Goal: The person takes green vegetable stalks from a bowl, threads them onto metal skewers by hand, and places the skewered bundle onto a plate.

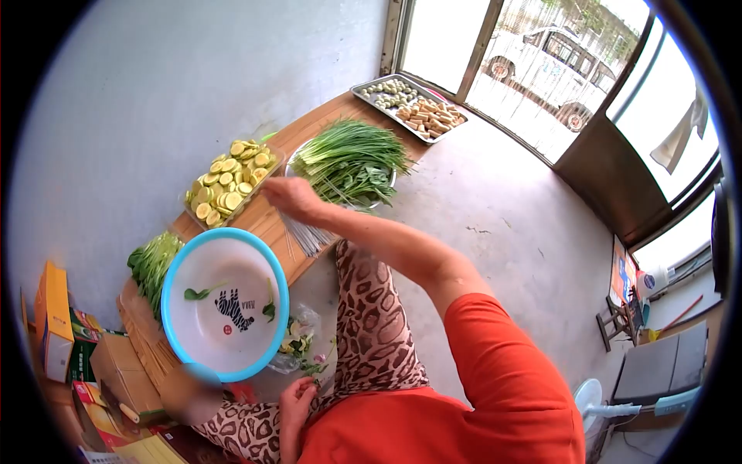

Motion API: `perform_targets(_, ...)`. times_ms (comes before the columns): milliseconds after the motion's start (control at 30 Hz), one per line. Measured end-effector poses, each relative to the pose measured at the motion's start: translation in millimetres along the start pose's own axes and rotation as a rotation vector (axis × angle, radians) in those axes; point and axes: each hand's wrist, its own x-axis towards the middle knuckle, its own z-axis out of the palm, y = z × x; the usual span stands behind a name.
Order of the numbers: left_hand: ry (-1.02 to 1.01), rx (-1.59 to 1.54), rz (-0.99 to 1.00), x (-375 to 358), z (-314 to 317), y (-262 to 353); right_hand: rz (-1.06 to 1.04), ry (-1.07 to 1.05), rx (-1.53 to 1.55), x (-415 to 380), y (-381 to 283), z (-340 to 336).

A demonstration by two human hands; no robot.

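Note:
My right hand [291, 199] reaches over the table to the near corner of a clear tub of sliced zucchini [228, 179]. Its fingers are drawn together, and what they hold, if anything, is hidden. Thin skewers [309, 237] lie just below that hand. My left hand [297, 400] rests by my lap with its fingers curled, and I cannot make out anything in them. A white basin [202, 271] with a blue rim and a zebra print has a few green leaves inside. Beside my left hand, a clear plastic bag [297, 340] holds vegetable scraps.
Chives and leafy greens [348, 161] fill a round tray on the wooden table [287, 139]. At its far end sits a metal tray [433, 139] of skewered pieces. More greens [154, 267] lie left of the basin. Cardboard boxes [124, 367] stand at lower left, a fan [589, 396] at lower right.

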Motion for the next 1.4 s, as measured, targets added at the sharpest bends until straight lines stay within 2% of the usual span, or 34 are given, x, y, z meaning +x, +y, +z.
perform_targets(100,0.017,0.035,0.041,-7.3,1.7,3.8,-0.121,0.003,0.106,-16.6,-13.8,25.1)
perform_targets(200,0.057,0.066,0.072,-13.8,-0.2,-9.1,-0.051,-0.021,0.11,-36.0,-14.7,48.2)
perform_targets(233,0.058,0.09,0.092,-19.1,-2.2,-14.4,-0.027,-0.095,0.094,-38.9,-7.1,53.3)
perform_targets(300,0.086,0.165,0.15,-28.4,1.4,1.9,-0.017,-0.125,0.121,-42.7,5.4,60.6)
perform_targets(367,0.084,0.155,0.179,-25.1,-0.5,-9.1,0.165,-0.133,0.336,-45.9,-10.7,51.3)
perform_targets(400,0.1,0.193,0.189,-25.6,-0.6,-2.8,0.226,-0.164,0.297,-44.5,-7.8,53.1)
perform_targets(567,0.071,0.185,0.179,-17.1,-1.0,-4.2,0.152,-0.19,0.217,-45.5,-10.8,56.0)
perform_targets(700,0.051,0.127,0.18,-17.6,-6.0,1.7,0.221,-0.196,0.263,-36.4,-22.3,58.8)
perform_targets(900,0.071,0.018,0.186,-16.2,-37.3,48.8,0.241,-0.122,0.466,-8.5,-29.9,82.4)
perform_targets(933,0.121,0.094,0.267,-11.8,-46.5,63.6,0.278,-0.114,0.469,-13.7,-22.4,89.0)
perform_targets(1000,0.21,0.133,0.256,4.1,-66.7,84.4,0.407,-0.107,0.477,-21.9,-14.4,103.3)
perform_targets(1033,0.262,0.166,0.26,14.3,-77.2,93.7,0.396,-0.105,0.556,-20.8,-14.4,109.0)
perform_targets(1133,0.335,0.346,0.319,66.1,-110.8,106.1,0.312,-0.152,0.547,-13.1,-35.1,103.0)
perform_targets(1233,0.396,0.537,0.373,125.2,-136.6,110.2,0.265,-0.211,0.449,-11.5,-39.3,91.7)
perform_targets(1267,0.388,0.542,0.377,142.7,-142.6,110.4,0.257,-0.217,0.43,-10.9,-39.7,87.0)
perform_targets(1333,0.47,0.779,0.354,175.8,-154.6,102.7,0.248,-0.22,0.414,-10.0,-34.4,81.4)
perform_targets(1367,0.506,0.896,0.411,202.3,-169.7,80.5,0.259,-0.215,0.413,-10.0,-31.0,79.0)
perform_targets(1400,0.545,0.96,0.38,217.6,-178.7,69.5,0.224,-0.208,0.415,-9.5,-27.7,76.1)
